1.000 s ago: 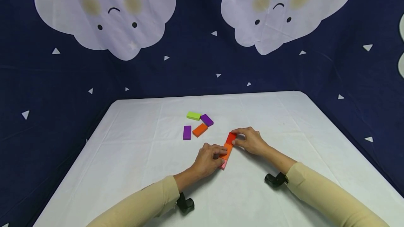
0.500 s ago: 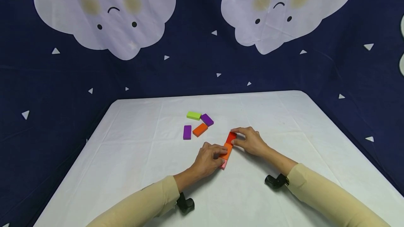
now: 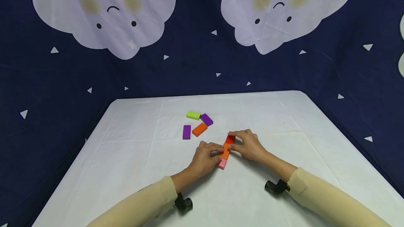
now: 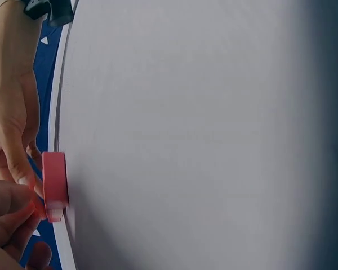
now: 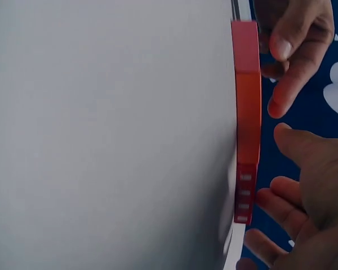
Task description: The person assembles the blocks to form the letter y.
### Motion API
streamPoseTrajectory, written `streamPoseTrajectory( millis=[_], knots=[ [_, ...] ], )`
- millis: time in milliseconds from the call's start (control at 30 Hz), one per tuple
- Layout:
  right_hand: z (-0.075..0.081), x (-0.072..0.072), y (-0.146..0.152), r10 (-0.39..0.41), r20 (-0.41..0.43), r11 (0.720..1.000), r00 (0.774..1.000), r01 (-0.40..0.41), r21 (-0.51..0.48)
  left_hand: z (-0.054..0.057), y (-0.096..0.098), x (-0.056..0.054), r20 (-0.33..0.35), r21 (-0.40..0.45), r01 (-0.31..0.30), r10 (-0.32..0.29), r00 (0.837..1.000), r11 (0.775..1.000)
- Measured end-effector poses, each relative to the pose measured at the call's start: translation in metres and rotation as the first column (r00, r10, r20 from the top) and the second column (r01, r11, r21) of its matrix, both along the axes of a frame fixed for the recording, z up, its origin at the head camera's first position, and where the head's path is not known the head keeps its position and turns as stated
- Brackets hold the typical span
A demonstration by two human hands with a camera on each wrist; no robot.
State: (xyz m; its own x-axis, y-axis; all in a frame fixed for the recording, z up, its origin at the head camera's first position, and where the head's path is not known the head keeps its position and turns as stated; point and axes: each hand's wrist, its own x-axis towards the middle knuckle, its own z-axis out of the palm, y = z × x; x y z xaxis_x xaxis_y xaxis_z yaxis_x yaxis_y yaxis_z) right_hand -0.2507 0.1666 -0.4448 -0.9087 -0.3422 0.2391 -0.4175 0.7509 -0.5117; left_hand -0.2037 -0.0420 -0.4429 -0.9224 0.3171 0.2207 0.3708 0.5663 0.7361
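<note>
A red block, an orange block and a pink block lie end to end in a slanting row on the white table. My left hand hovers at the row's left side, its fingers loosely bent near the orange and pink blocks. On the other side, my right hand has its forefinger by the red block's far end and its thumb near the orange block. In the right wrist view, a gap shows between the right thumb and the row; whether the other fingers touch the red block, I cannot tell.
Farther back on the white cloth lie a green block, a purple block, a second orange block and another purple block. A dark blue curtain with clouds hangs behind the table.
My left hand has drawn slightly left, uncovering more of the pink block. The right thumb has shifted from beside the red block toward the orange one. The row has stayed nearly in place.
</note>
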Motion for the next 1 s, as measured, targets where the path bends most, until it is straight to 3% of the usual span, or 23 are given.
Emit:
streamPoseTrajectory(
  millis=[300, 667, 1000],
  knots=[
    [-0.002, 0.008, -0.006, -0.022, -0.091, 0.999, 0.996, 0.025, 0.024, 0.003, -0.016, -0.005, 0.003, 0.044, -0.101, 0.101, 0.995, 0.994],
    [-0.007, 0.016, -0.007, -0.019, -0.078, 0.999, 0.997, 0.022, 0.042, 0.007, -0.035, -0.014, -0.04, 0.087, -0.13, 0.134, 0.99, 0.988],
    [-0.009, 0.017, -0.007, -0.006, -0.083, 0.999, 0.997, 0.009, 0.042, 0.009, -0.067, -0.043, -0.085, 0.049, -0.306, 0.309, 0.947, 0.951]
  ],
)
